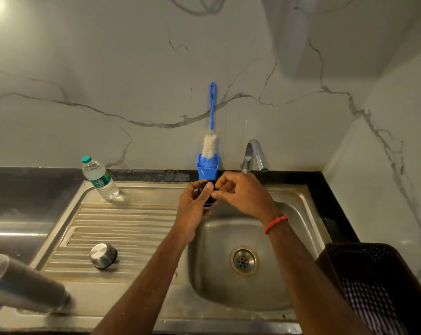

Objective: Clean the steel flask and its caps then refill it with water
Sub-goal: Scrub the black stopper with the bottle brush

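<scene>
Over the back rim of the sink basin (299,240) my left hand (195,204) grips a small black inner cap (208,201) of the flask. My right hand (243,193) pinches the same cap from the right side with thumb and fingers. The steel flask (23,284) stands open-mouthed at the near left corner of the drainboard. Its steel outer cap (103,255) lies upside down on the ribbed drainboard (132,228). A blue-handled bottle brush (210,141) stands in a blue holder (207,169) against the wall behind my hands.
A clear plastic water bottle (99,178) with a green cap stands at the back left of the drainboard. The tap (253,155) curves over the basin's back edge; no water visible. A dark perforated basket (369,286) with checked cloth sits at the right.
</scene>
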Tool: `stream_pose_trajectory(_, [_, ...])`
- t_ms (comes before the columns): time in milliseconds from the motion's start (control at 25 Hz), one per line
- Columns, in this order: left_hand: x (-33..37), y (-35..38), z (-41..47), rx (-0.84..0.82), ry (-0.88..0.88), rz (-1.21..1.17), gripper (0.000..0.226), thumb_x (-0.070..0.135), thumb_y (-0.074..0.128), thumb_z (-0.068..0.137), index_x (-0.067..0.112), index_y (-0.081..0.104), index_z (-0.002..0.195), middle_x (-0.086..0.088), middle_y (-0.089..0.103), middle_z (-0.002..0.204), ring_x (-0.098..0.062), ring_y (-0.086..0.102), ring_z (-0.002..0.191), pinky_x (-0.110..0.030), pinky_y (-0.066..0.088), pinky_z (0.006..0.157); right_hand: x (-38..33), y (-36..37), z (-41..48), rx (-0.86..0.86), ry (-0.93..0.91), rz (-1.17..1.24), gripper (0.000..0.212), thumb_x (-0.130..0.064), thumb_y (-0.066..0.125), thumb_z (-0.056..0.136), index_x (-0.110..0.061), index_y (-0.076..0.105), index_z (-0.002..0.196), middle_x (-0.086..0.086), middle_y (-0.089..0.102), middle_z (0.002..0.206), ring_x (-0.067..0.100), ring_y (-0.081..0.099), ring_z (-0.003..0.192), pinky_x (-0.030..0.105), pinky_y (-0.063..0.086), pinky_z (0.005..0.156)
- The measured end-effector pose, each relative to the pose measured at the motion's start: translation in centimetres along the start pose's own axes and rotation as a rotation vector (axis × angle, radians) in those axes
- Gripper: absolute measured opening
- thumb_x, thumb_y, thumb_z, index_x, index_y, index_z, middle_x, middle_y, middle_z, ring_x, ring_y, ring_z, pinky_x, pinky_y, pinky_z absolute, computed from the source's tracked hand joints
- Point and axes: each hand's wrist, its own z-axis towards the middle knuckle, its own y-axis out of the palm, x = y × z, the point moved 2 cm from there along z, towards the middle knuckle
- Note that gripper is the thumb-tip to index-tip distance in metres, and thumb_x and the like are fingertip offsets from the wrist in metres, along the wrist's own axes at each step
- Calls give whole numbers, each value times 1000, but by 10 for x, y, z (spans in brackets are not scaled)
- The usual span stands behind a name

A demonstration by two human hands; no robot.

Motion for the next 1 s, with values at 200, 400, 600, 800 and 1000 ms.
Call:
stream_pose_trajectory(200, [8, -8, 32, 88, 15, -85, 42, 40, 70, 87, 15, 61, 121, -10, 76, 106, -24, 76, 91, -32, 57, 68, 11, -2, 47, 66, 74, 118, 26, -44, 81, 77, -25, 70, 91, -7, 71, 76, 4, 67, 70, 30, 59, 73])
stream_pose_trajectory(400, [6, -11, 64, 130, 3, -106, 54, 50, 69, 77, 20, 60, 122, -8, 73, 114, -24, 75, 95, -39, 54, 78, 17, -5, 106, 261, 156, 338, 18, -34, 79, 83, -19, 69, 86, 1, 72, 74, 5, 68, 59, 27, 58, 59])
stream_pose_trajectory(600, [7, -11, 92, 165, -50, -148, 57, 56, 60, 84, 15, 58, 123, -7, 72, 113, -27, 76, 92, -37, 52, 76, 24, -1, 159, 413, 183, 331, 21, -44, 77, 81, -25, 68, 84, -6, 70, 65, 9, 69, 62, 41, 60, 65])
stream_pose_trajectory(800, [9, -13, 109, 164, -49, -137, 50, 56, 59, 86, 17, 59, 117, -8, 72, 113, -28, 75, 91, -35, 52, 74, 33, -1, 202, 541, 245, 67, 31, -56, 66, 84, -29, 60, 99, -8, 68, 76, 16, 66, 73, 36, 56, 67])
stream_pose_trajectory(1000, [-1, -20, 110, 190, -54, -111, 51, 57, 57, 86, 16, 60, 116, -7, 74, 107, -31, 75, 90, -38, 52, 76, 33, 0, 240, 499, 270, -182, 31, -50, 63, 88, -18, 62, 92, 0, 70, 83, 25, 66, 75, 35, 53, 66])
